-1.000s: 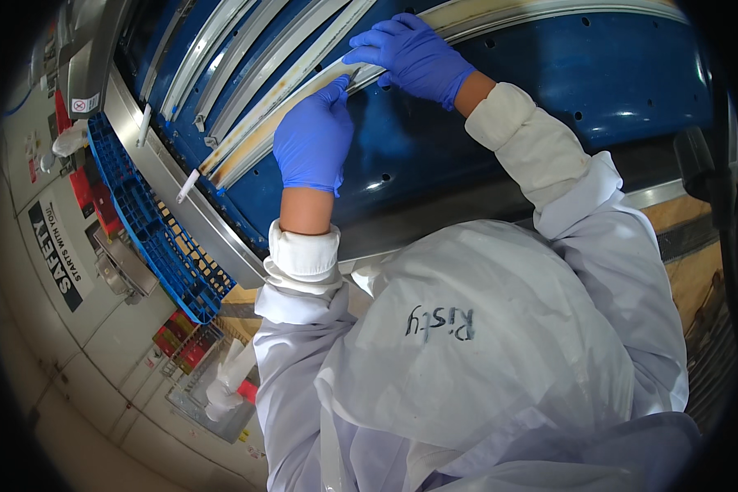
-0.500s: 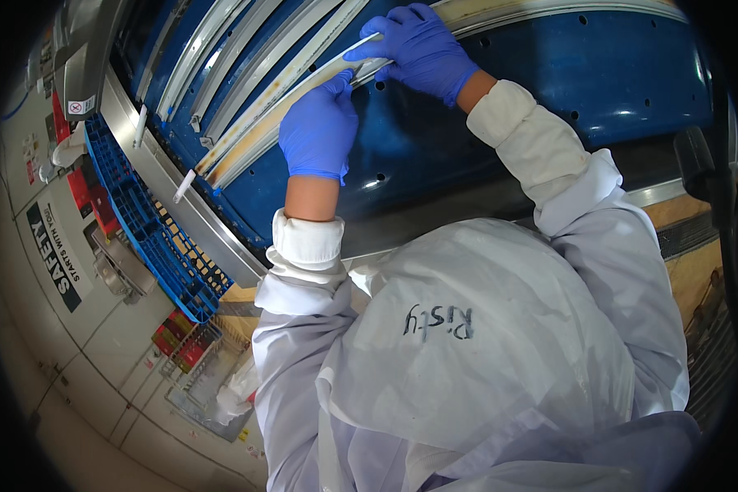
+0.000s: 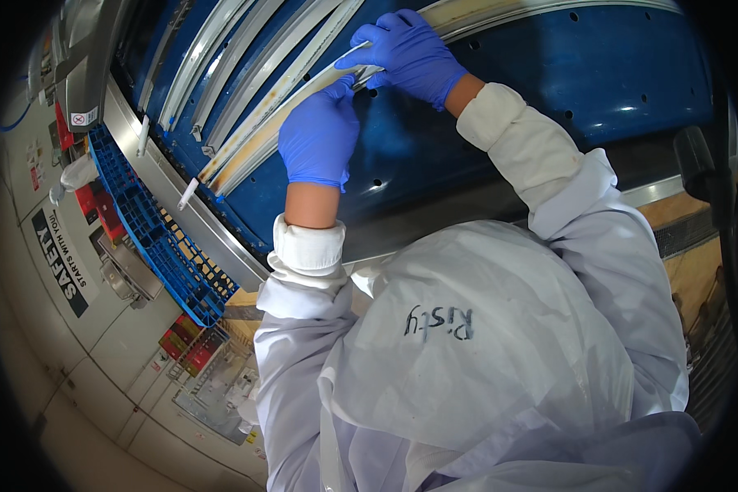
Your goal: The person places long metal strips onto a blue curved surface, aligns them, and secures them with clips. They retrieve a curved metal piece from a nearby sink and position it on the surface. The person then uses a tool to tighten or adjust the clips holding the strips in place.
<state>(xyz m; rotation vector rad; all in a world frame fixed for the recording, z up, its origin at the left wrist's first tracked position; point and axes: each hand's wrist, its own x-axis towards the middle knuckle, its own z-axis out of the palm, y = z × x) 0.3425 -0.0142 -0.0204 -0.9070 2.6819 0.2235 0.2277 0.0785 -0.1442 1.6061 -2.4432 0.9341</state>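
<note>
Along the left, a metal frame (image 3: 213,234) runs beside the blue surface (image 3: 517,86), with two short white pegs (image 3: 188,194) standing out at its inner edge. Just beyond the frame lies a blue plastic grid (image 3: 143,215). Toward the upper left, several metal strips (image 3: 266,75) lie roughly parallel and leave only narrow blue gaps. Room opens on the other side: the surface, dotted with small dark holes, spreads between the hands and a black post (image 3: 707,168) at the far right. A dark band (image 3: 443,197) borders its near side.

The long pale strip (image 3: 250,148) lies slantwise across the blue surface, its lower left end near a peg. It is cream with whitish edges, stained yellow-brown toward that end, and passes under both gloved hands. The right hand (image 3: 410,59) straddles it, fingers apparently pinching it from both sides. The left hand (image 3: 320,138) rests at its near edge, fingers curled; their tips are hidden, so I cannot tell whether they pinch.
</note>
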